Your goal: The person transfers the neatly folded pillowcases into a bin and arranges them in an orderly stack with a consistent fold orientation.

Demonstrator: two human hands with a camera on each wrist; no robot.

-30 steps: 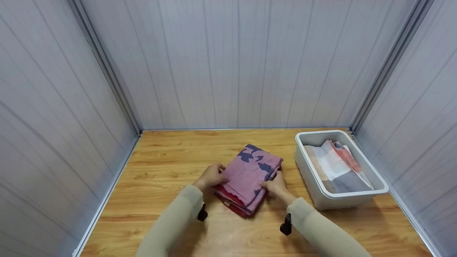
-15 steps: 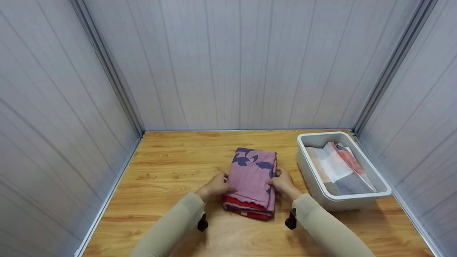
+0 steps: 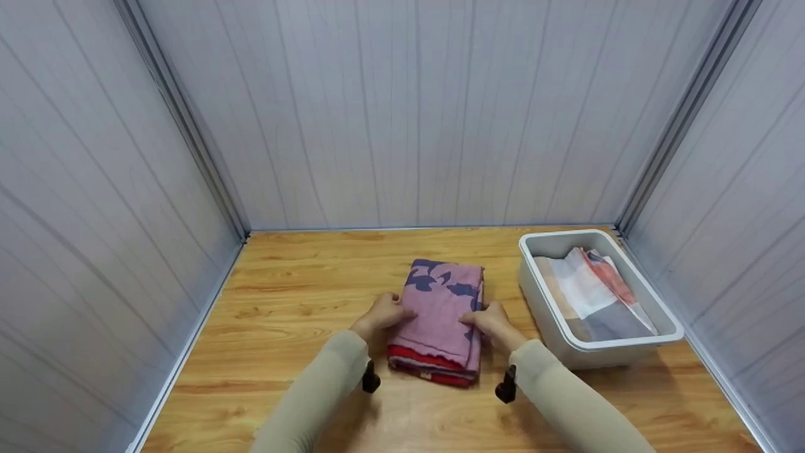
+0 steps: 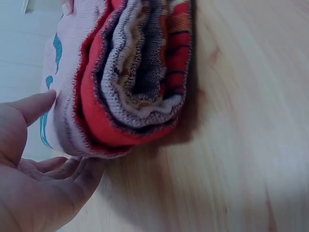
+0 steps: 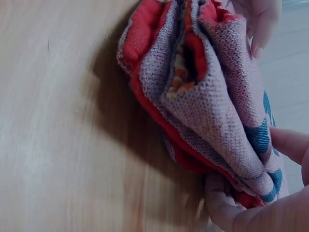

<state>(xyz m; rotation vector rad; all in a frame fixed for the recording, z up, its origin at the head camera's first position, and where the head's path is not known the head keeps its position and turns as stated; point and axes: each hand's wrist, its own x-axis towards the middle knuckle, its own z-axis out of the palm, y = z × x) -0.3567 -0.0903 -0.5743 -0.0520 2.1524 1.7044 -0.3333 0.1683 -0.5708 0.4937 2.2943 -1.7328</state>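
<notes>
A folded knit cloth, pink with dark leaf shapes and red inner layers, lies in the middle of the wooden table. My left hand holds its left side, thumb over the top edge and the other fingers low along the side. From the opposite side my right hand pinches it, thumb on top and fingers tucked at the lower edge. In the left wrist view the rolled red and grey layers of the cloth show at its end. Loose folds gape at the near end in the right wrist view.
A white plastic bin stands to the right, with a folded plaid cloth in beige, white, grey and coral inside. Pale panel walls close off the back and both sides of the wooden table.
The folded cloth has turned from a slant to nearly straight, its far end swinging left and its near end right. Both hands have kept hold of its sides.
</notes>
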